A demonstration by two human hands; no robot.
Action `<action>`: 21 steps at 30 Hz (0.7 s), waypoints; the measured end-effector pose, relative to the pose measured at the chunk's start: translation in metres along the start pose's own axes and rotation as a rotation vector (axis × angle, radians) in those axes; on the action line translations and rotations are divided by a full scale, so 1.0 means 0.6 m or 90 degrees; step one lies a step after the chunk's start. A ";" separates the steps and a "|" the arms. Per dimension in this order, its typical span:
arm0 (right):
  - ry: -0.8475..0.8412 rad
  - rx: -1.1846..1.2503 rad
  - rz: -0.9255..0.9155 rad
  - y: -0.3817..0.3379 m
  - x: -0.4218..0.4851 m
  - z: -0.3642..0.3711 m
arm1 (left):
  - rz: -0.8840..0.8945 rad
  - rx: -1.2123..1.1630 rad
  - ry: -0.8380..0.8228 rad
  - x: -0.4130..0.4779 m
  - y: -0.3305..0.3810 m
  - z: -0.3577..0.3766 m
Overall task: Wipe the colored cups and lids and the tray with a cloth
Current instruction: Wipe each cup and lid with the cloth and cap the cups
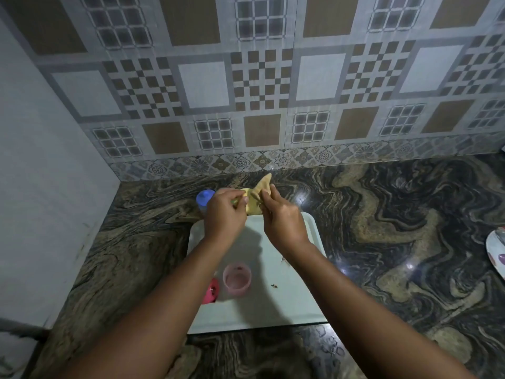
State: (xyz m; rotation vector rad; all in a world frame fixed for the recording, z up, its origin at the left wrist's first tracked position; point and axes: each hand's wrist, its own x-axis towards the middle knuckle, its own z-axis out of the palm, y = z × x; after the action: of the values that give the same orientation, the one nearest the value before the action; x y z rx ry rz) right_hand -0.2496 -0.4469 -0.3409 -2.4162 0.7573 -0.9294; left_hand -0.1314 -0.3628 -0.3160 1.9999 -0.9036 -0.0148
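Nearest, on the pale tray (289,296), stand a pink cup (237,280) and a red lid (211,291) just left of it. Over the tray's far edge the left hand (224,214) pinches a yellow piece (246,192). The right hand (284,222) has its grip closed on the cloth (264,184), which touches that piece. Beyond, a blue cup (205,199) stands on the table (382,214).

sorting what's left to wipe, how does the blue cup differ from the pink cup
The blue cup has its lid on; the pink cup is open. The blue cup stands on the counter beyond the tray; the pink cup stands on it. The left hand hides part of the blue cup; the pink cup shows whole. Both stand upright.
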 end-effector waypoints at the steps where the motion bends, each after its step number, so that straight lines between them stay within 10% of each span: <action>1: -0.017 -0.016 0.007 0.012 0.011 0.008 | -0.002 0.020 -0.006 0.011 0.000 0.009; 21: 0.023 0.058 0.125 0.104 0.080 0.060 | -0.074 0.172 -0.122 0.103 -0.052 0.118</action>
State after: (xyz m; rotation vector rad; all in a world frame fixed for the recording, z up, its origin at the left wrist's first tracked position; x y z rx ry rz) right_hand -0.2150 -0.5165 -0.3782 -2.2068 0.9260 -0.9100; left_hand -0.0922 -0.4421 -0.3607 2.3315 -0.9476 -0.1598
